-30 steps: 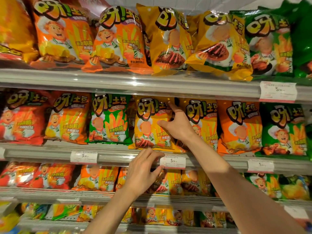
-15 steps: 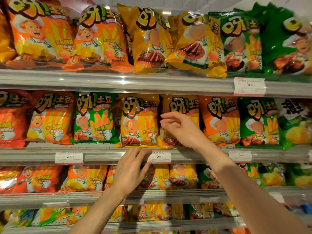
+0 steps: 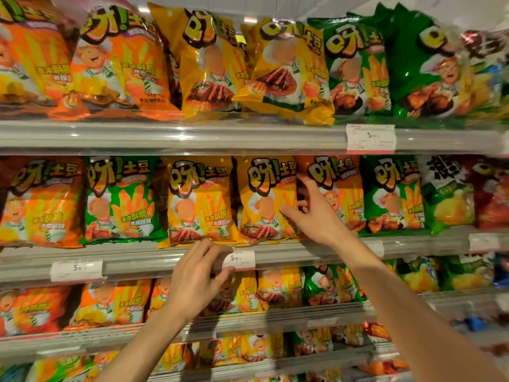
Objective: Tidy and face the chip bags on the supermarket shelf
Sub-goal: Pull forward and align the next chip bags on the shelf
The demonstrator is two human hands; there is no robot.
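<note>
On the middle shelf (image 3: 275, 253), chip bags stand in a row facing out: orange (image 3: 41, 205), green (image 3: 121, 199), two yellow ones, orange (image 3: 341, 188), green (image 3: 391, 194). My right hand (image 3: 314, 216) is at the right edge of the second yellow bag (image 3: 261, 199). Its thumb lies on the bag's front and its fingers are tucked into the gap beside the orange bag. The first yellow bag (image 3: 198, 199) stands untouched to the left. My left hand (image 3: 198, 277) rests loosely curled against the shelf rail by a price tag (image 3: 241, 260), holding nothing.
The top shelf (image 3: 192, 136) carries larger orange, yellow and green bags, two yellow ones leaning. Lower shelves (image 3: 275, 315) hold more bags of the same brand. Other snack brands (image 3: 449, 194) stand at the far right. Price tags hang on the rails.
My right hand has moved right, from the first yellow bag to the right edge of the second one. The view has shifted right. My left hand has stayed at the rail.
</note>
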